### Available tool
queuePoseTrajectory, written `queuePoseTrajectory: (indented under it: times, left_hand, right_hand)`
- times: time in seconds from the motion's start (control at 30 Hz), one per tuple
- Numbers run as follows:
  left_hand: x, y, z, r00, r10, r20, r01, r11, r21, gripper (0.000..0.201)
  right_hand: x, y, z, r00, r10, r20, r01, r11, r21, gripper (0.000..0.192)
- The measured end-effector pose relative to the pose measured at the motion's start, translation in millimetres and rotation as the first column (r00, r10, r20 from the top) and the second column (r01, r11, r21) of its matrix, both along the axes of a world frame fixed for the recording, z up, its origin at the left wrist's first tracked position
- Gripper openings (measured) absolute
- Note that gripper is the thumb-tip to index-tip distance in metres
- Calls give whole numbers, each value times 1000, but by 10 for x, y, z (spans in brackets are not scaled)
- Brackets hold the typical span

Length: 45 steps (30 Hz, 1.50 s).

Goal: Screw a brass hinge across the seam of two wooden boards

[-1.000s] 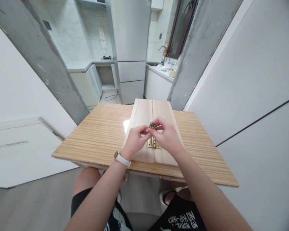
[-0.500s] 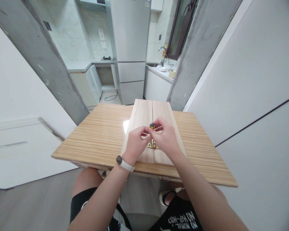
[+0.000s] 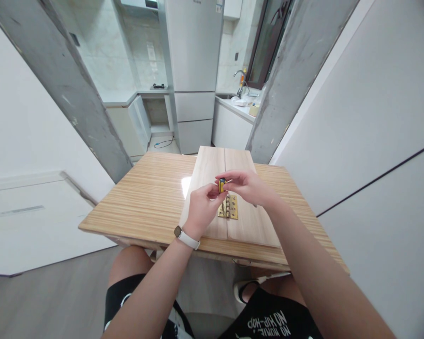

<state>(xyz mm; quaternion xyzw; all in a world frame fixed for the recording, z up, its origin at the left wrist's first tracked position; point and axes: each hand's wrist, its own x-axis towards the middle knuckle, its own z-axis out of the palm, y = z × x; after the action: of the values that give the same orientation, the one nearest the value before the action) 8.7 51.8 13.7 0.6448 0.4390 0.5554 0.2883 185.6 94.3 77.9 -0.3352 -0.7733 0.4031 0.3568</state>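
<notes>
Open counter on both sides; the middle was taken up.

The counter (image 3: 144,207) lay bare to the left of the boards (image 3: 212,174), and a narrower bare strip ran along the right (image 3: 297,207), so a reach could pass over either flank. The two boards lay side by side across the middle, from the near edge to the far edge, with a brass hinge (image 3: 229,207) across their seam. Both hands (image 3: 203,209) (image 3: 247,186) met just above the hinge around a small yellow tool (image 3: 222,184), closing off the space over the seam. A grey pillar (image 3: 286,80) stood just beyond the far right corner, and another pillar (image 3: 70,89) stood off the far left.
</notes>
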Motion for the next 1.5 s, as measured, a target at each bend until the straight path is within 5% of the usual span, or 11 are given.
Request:
queuePoseTrajectory:
  times: [0.57,1.2,1.33,1.5]
  left_hand:
    - [-79,101,-28,979,-199,39,201,979,-40,23]
    - [-226,246,68,901,-408,-145,406,913,-49,18]
    - [-166,127,2,939,-322,-121,324,946,-10,21]
    - [4,-84,-98,994,-26,-102,36,995,96,21]
  right_hand:
    - [-125,-220,-112,968,-251,-28,252,955,153,23]
    - [-353,-623,-249,799,-598,-57,582,746,324,11]
    - [-339,-637,-223,809,-587,-36,568,765,303,11]
    - [-280,-605,-137,857,-515,-1,497,825,269,7]
